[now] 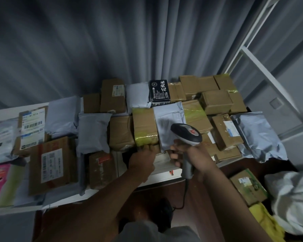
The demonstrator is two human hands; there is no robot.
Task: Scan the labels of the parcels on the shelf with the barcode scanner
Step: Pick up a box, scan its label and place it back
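The right hand [187, 154] is curled around the handle of the barcode scanner [186, 132], whose head points to a grey mailer bag [168, 126] that lies on brown boxes. The left hand [143, 158] reaches to a white label [162, 158] at the front edge of the shelf [163, 177]; whether its fingers pinch the label, I cannot tell. Many parcels cover the shelf, among them a black box [159, 90] at the back.

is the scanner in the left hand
No, the right hand grips the barcode scanner by its handle, while the left hand reaches to the parcels at the shelf's front edge.
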